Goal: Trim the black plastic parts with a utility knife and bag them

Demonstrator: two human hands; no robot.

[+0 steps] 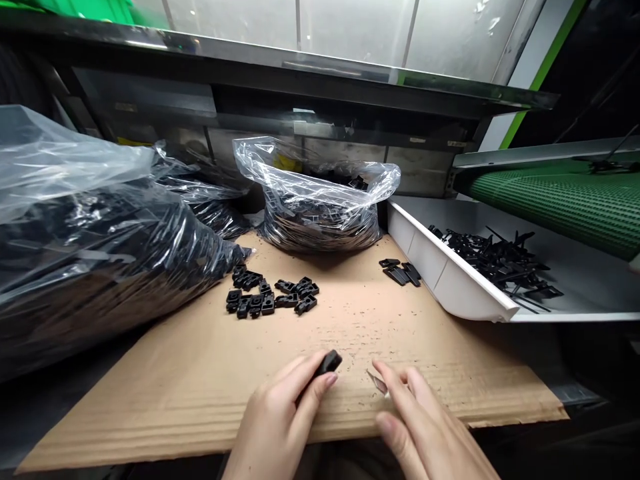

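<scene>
Near the front edge of the cardboard sheet (175, 373), my left hand (287, 410) pinches a small black plastic part (330, 362) between thumb and fingers. To its right, my right hand (420, 420) holds a small pointed metal blade (379, 383) under its fingers; the blade's tip points up and left toward the black part without touching it. The blade's rear end is hidden by the hand. Beyond my left hand, several black parts (267, 303) lie in a loose cluster. Several flat black pieces (400, 272) lie by the tray at the right.
A clear bag of black parts (320, 217) stands at the back. Another large bag (100, 267) fills the left. A white tray (450, 287) with black pieces sits at the right, below a green conveyor belt (560, 200). A metal shelf (280, 63) spans the back.
</scene>
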